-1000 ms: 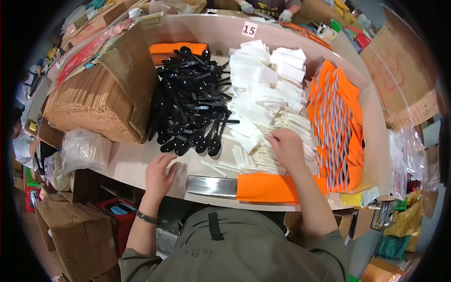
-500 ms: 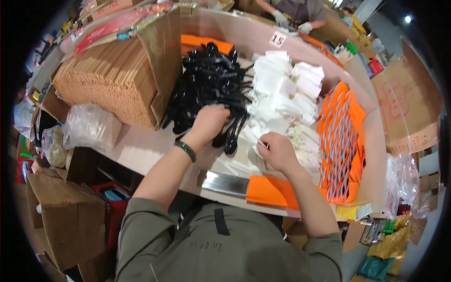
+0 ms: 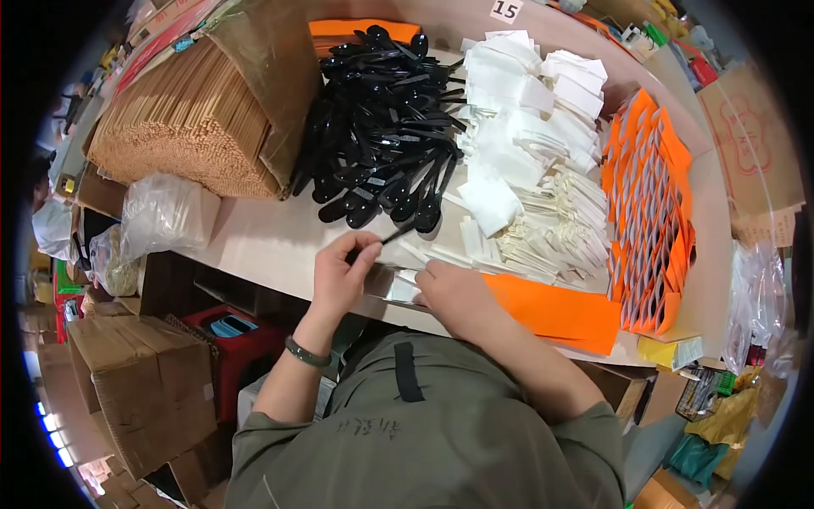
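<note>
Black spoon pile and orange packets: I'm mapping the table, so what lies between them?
In the head view, white napkins and pale wrapped sticks lie between the black spoon pile and the orange packets.

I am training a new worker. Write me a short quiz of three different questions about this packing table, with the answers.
1. True or false: the left hand holds a black spoon.
2. What lies right of the spoon pile: A) white napkins, B) glass bottles?
3. What colour are the packets in the standing row at the table's right?

Key: 1 true; 2 A; 3 orange. The right hand rests near the table's front edge.
</note>
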Tool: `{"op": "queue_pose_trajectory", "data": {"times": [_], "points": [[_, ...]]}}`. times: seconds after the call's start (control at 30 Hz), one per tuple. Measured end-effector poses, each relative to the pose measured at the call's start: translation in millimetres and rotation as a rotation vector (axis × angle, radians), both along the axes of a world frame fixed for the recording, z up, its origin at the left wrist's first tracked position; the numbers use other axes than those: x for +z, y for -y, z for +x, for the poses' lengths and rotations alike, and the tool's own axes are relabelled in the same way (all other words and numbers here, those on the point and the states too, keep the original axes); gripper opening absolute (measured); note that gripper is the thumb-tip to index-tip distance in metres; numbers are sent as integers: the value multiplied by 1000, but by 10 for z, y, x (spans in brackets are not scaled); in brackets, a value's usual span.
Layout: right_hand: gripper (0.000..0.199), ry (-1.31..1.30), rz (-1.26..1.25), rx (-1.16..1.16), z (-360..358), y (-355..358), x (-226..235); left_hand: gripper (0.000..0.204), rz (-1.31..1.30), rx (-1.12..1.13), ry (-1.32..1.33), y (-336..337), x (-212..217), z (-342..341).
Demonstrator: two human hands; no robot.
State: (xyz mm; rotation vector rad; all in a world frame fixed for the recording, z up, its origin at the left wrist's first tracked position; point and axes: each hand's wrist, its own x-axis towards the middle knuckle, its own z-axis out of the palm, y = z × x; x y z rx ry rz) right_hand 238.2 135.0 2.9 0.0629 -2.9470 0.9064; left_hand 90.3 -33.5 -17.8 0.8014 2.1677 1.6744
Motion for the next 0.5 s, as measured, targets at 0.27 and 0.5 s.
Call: {"op": "queue_pose_trajectory", "data": {"times": [0.27,0.5], "points": [[47,-293,128,13,485,-166,137,12,-250,-466,-510,96,83,189],[45,-207,327,52,684,-87,-227,16,-149,-51,-947,-86,838,-631]]}}
